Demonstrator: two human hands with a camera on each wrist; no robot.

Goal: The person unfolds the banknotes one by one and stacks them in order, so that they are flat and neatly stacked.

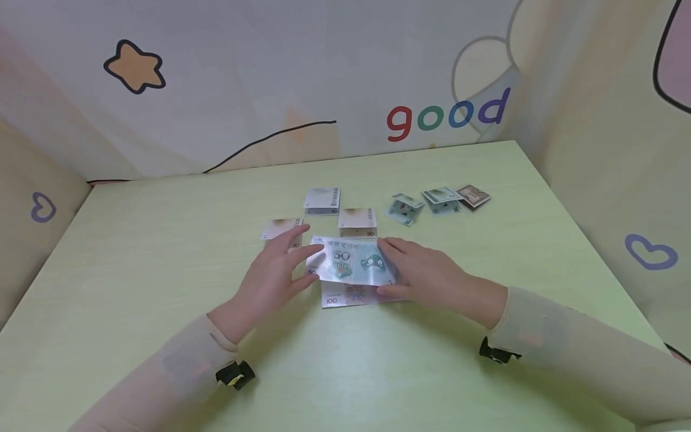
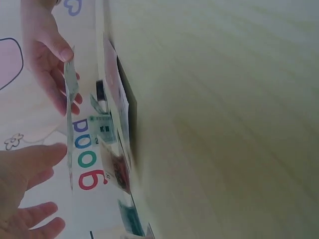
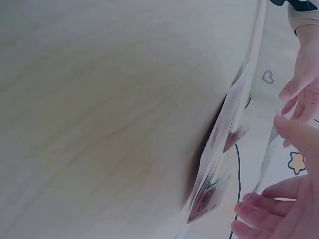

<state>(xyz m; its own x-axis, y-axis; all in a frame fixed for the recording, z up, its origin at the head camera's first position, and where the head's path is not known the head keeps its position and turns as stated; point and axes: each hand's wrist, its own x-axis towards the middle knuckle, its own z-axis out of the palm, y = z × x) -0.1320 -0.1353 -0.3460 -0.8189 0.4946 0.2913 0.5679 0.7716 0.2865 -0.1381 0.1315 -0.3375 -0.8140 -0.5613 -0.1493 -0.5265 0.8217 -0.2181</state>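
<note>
A blue-green 50 banknote is held raised over the table, nearly edge-on in the left wrist view. My right hand grips its right end, thumb on one side and fingers on the other. At the left end is my left hand, fingers spread and fairly straight, with fingertips right at the note's edge. Below it lies a pinkish 100 banknote, partly covered in the head view. In the right wrist view, the right hand appears close by, with the left hand beyond.
Folded 20 notes and another folded pale note stand just behind the hands. One more 20 note is partly hidden by the left hand. Folded green notes and a brown note sit back right on the table.
</note>
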